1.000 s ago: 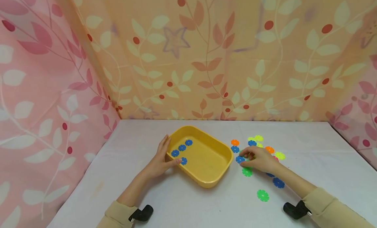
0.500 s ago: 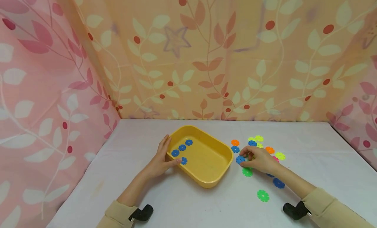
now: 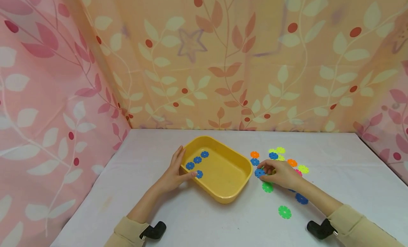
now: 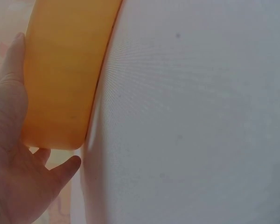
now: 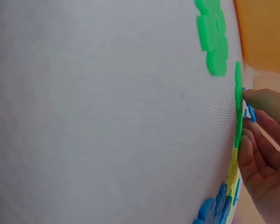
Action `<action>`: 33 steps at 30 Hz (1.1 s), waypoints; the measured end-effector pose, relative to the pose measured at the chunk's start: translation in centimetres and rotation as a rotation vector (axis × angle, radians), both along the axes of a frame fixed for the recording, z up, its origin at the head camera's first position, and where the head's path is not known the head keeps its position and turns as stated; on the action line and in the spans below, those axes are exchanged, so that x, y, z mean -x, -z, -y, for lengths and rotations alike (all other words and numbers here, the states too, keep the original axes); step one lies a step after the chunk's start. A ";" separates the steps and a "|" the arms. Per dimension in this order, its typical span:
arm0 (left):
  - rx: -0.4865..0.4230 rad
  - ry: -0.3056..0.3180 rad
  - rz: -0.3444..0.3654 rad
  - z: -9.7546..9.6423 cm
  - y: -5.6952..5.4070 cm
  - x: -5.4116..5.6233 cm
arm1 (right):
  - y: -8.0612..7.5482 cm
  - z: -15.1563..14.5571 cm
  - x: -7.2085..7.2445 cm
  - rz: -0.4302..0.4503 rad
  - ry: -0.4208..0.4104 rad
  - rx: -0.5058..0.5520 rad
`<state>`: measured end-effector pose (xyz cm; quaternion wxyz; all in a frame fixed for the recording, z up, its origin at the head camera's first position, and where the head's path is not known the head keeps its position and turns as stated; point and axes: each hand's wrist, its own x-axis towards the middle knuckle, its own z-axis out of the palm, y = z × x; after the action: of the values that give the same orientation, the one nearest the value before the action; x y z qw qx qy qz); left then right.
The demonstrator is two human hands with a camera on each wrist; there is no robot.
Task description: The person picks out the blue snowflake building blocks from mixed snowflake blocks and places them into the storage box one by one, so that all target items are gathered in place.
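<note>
My left hand (image 3: 170,176) grips the left corner of a yellow plastic basin (image 3: 226,170), thumb over the rim and fingers along the outer wall. Several blue notched plastic discs (image 3: 197,160) lie inside it, one by the thumb. Just right of the basin, my right hand (image 3: 280,172) pinches another blue notched disc (image 3: 259,173) between thumb and fingers, low over the table. That blue disc (image 5: 250,112) stands tilted at the fingertips in the right wrist view. A green disc (image 3: 267,187) lies below the thumb, and the hand hides part of the pile behind it.
Around the right hand lie loose discs: orange (image 3: 254,154), yellow (image 3: 303,169), pink (image 3: 298,172) and blue (image 3: 301,198). A green disc (image 3: 284,212) lies apart, nearer the front. The table (image 3: 204,225) has a white cover, with patterned cloth (image 3: 223,62) behind.
The right fingers have closed on the blue disc and shifted it very slightly. The left hand and the basin stay where they were.
</note>
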<state>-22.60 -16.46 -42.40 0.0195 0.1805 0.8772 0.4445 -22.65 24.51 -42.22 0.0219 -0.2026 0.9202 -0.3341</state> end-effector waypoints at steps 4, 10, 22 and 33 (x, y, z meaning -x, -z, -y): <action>0.002 0.001 0.003 0.0 -0.1 -0.1 | -0.1 0.0 0.0 0.001 -0.007 0.002; -0.001 0.002 0.003 -0.1 -0.2 -0.1 | -0.2 0.0 0.0 0.008 -0.001 0.001; 0.002 0.010 0.002 -0.1 -0.2 -0.1 | -2.4 0.2 0.6 -0.079 0.136 0.037; 0.004 0.011 -0.006 -0.1 -0.2 -0.1 | -5.8 5.9 1.7 -0.004 0.016 0.234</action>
<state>-22.48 -16.38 -42.17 0.0197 0.1865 0.8772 0.4420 -24.31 18.64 -36.44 -0.0063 -0.1972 0.8766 -0.4389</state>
